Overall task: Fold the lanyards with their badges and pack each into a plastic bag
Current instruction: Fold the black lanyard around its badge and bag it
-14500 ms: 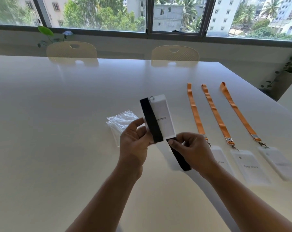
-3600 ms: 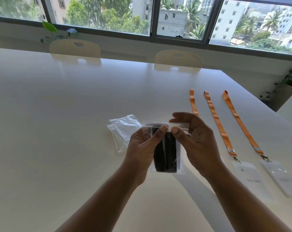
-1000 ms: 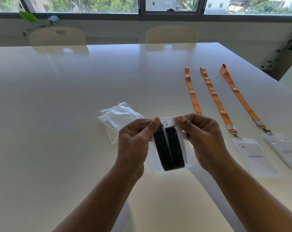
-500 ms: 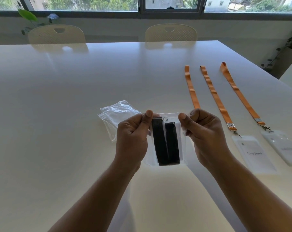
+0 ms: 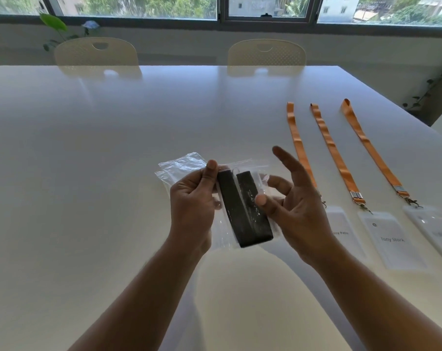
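Observation:
A clear plastic bag [image 5: 261,168] holding a folded black lanyard [image 5: 240,211] with its badge hangs above the table. My left hand [image 5: 192,203] pinches the bag's upper left corner between thumb and fingers. My right hand [image 5: 296,206] is beside the bag's right edge with fingers spread apart; its thumb tip rests on the bag's front. Three orange lanyards [image 5: 334,153] lie straight on the table at the right, each clipped to a white badge [image 5: 392,239]. A small pile of spare clear bags [image 5: 179,165] lies behind my left hand.
The white table [image 5: 88,173] runs far to the left and back. Two cream chairs [image 5: 95,53] stand at its far edge under a window. Potted plants stand at the far left and far right. The table's right edge passes just beyond the badges.
My right hand has released its pinch on the bag's top and opened its fingers. The bag now tilts, held by my left hand alone. The camera view is nearly unchanged.

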{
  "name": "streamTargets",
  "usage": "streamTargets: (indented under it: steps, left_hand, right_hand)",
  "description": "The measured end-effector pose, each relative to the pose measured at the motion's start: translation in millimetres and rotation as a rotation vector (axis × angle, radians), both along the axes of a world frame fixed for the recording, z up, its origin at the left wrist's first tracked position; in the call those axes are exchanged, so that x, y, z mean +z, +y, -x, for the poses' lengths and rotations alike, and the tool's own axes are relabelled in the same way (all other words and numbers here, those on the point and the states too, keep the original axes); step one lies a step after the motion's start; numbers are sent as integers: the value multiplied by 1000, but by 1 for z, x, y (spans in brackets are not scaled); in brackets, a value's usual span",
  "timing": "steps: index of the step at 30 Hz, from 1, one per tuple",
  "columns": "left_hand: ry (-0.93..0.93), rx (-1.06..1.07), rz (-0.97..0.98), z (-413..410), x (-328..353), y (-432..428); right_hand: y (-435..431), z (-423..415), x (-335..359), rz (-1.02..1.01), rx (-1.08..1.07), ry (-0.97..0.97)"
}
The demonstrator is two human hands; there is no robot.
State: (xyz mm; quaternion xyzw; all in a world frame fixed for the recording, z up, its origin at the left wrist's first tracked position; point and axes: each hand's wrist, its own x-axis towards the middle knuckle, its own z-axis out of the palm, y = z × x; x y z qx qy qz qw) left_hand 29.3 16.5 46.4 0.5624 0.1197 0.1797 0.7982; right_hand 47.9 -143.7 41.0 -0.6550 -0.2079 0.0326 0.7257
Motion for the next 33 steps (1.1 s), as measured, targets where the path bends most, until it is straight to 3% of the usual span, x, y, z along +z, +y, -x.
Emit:
streamTargets:
  steps: [4, 10, 15, 20, 27, 33]
  left_hand:
    - [24, 27, 27, -1, 0, 3]
    - [28, 1, 20, -3, -2, 8]
    - [94, 3, -108, -5, -1, 15]
    - [89, 86, -517, -12, -13, 19]
    - [27, -4, -1248, -11, -31, 15]
    - [221, -129, -1498, -14, -43, 18]
  right_hand:
    - [0, 2, -4, 8, 129, -22]
    - [0, 1, -9, 86, 128, -33]
    - [-1, -1, -6, 96, 32, 29]
    - [-3, -18, 2, 209, -159, 62]
    - [0, -69, 4, 468, -291, -42]
    - [11, -109, -10, 652, -306, -90]
